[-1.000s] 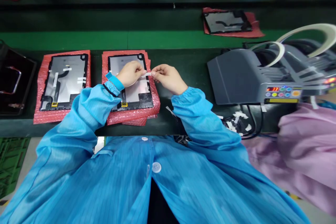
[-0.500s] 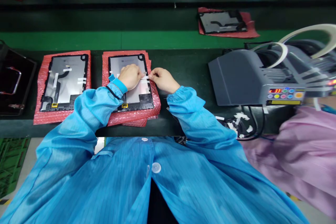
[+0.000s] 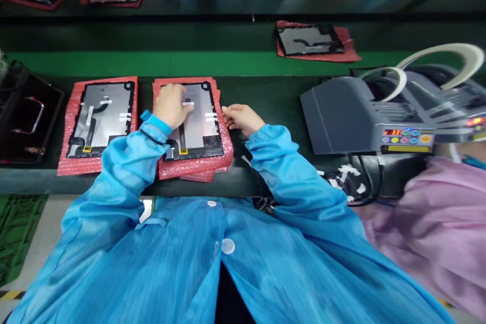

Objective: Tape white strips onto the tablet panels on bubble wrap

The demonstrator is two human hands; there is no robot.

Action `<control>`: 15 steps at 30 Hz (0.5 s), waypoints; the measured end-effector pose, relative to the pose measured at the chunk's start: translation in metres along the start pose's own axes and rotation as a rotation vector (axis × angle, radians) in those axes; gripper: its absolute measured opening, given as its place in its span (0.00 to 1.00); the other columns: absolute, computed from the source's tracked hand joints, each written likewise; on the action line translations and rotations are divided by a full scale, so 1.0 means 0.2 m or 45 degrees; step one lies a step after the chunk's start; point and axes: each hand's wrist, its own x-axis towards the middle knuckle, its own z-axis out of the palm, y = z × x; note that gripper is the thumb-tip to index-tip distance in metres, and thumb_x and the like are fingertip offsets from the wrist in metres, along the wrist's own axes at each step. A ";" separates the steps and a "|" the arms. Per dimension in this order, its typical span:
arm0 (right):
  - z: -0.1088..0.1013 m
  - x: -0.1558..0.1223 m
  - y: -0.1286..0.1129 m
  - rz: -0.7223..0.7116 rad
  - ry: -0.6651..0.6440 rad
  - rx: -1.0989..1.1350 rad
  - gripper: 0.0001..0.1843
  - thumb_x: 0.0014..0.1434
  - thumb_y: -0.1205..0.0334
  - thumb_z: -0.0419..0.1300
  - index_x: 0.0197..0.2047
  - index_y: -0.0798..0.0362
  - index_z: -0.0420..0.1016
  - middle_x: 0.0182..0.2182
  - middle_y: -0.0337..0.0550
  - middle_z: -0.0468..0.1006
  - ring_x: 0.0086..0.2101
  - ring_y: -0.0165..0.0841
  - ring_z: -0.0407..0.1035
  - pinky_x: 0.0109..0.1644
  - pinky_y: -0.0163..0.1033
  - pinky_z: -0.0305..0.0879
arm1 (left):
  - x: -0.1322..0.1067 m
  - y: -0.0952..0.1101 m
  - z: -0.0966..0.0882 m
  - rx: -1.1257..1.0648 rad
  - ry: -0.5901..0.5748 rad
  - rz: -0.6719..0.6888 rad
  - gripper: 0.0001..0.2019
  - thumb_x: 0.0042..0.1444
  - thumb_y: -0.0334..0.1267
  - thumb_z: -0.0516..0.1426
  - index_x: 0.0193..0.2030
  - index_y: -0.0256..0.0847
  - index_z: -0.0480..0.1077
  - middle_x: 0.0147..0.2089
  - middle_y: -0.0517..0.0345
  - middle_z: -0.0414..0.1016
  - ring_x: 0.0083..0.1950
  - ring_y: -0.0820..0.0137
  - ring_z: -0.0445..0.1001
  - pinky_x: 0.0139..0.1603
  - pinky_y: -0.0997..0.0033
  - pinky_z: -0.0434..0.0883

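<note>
A tablet-like display panel [image 3: 197,134] with a silver back and black frame lies on a stack of red bubble-wrap sheets [image 3: 227,152]. Over its left upper part is my left hand [image 3: 169,106], thumb and fingers apart; the thumb is near a short white tape piece [image 3: 189,104]. White tape strips [image 3: 210,117] cross the panel's right edge. Just right of them, at the wrap's edge, my right hand [image 3: 245,118] has its fingers curled in, with nothing visible in them. A similar panel [image 3: 108,126] with white tape pieces lies on red wrap to the left.
Grey tape dispensers [image 3: 341,116] with a lit display stand at the right, above cables and white scraps [image 3: 347,174]. A black case [image 3: 28,116] is at the left. Another panel [image 3: 309,40] lies on the back ledge. A co-worker's pink sleeve [image 3: 444,223] is at lower right.
My left hand has moved left and up from the panel's right-side tape, its fingers spreading. My right hand has drawn slightly away from the strips. The view has shifted a little.
</note>
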 end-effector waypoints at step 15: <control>0.21 -0.07 -0.18 -0.479 -0.252 0.239 0.22 0.40 0.67 0.71 0.39 0.52 0.68 0.33 0.40 0.77 0.38 0.36 0.74 0.49 0.47 0.72 | -0.21 -0.25 -0.14 -0.132 0.084 -0.407 0.10 0.66 0.32 0.47 0.48 0.36 0.67 0.45 0.42 0.78 0.50 0.56 0.77 0.52 0.60 0.71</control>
